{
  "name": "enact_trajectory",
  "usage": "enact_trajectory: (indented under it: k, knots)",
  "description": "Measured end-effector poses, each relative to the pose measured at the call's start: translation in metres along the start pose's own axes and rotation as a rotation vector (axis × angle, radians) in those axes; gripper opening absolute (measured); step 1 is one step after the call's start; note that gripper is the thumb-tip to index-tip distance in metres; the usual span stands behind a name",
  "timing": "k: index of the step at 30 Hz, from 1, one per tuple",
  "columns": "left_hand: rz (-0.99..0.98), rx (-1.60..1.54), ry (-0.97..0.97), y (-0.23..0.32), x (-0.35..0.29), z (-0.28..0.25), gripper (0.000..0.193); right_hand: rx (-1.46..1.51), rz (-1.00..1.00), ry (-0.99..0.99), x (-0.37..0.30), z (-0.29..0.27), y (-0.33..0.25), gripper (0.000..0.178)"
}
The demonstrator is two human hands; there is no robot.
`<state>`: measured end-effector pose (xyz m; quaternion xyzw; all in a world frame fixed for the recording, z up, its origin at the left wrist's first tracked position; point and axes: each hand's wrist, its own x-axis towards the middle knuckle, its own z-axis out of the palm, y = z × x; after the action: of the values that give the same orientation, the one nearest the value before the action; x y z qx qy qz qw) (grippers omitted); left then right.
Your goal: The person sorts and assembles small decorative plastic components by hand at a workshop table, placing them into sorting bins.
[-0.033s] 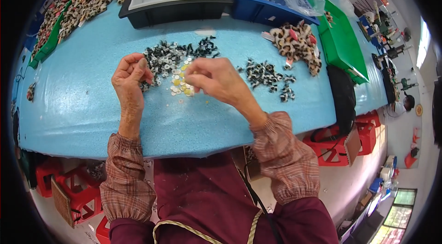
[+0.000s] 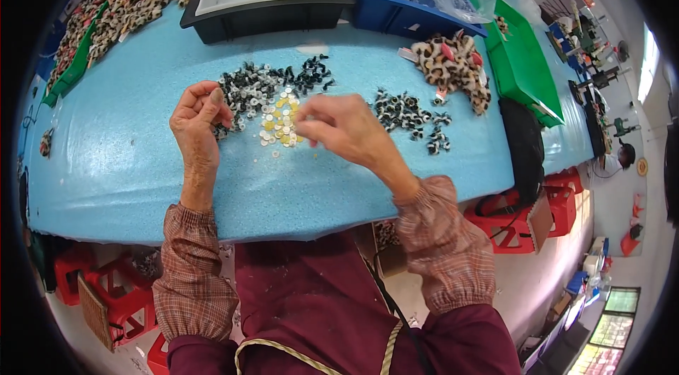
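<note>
My left hand [image 2: 198, 112] is raised over the left edge of a pile of small black, grey and clear plastic pieces [image 2: 249, 88]. Its thumb and fingertips are pinched together, and whatever lies between them is too small to make out. Just right of a small heap of white and yellow disc-shaped washers [image 2: 278, 122], my right hand [image 2: 343, 126] hovers with curled fingers, thumb close to the forefinger. Motion blurs its fingertips, so I cannot tell what they hold. A second group of black-and-white pieces [image 2: 402, 113] lies beyond that hand, to the right.
Leopard-print plush pieces [image 2: 453, 67] lie at the right, beside a green tray [image 2: 530, 67]. A black tub with a white liner [image 2: 272, 18] and a blue crate [image 2: 417, 21] stand along the back. More plush [image 2: 141, 3] is heaped at the far left. Red stools [image 2: 502, 223] stand below.
My right hand has shifted a little to the right, away from the washers, uncovering more of them. My left hand keeps its place and its pinch.
</note>
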<state>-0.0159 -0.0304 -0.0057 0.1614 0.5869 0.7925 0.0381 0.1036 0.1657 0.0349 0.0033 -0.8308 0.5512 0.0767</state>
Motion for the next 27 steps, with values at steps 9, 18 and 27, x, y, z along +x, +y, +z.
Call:
enact_trajectory:
  k: [9,18,27]
  knots:
    - [0.044,-0.011,0.04,0.0,0.004,0.011,0.008,-0.767,0.171,0.213,-0.089,-0.095,0.025,0.015]
    - [0.047,0.108,0.049,0.006,0.0,0.009,0.007,-0.582,-0.184,0.281,-0.004,-0.039,0.025,0.01]
    - [0.1,0.445,-0.096,0.005,-0.011,0.01,0.002,-0.801,0.02,0.116,0.031,-0.01,0.04,0.012]
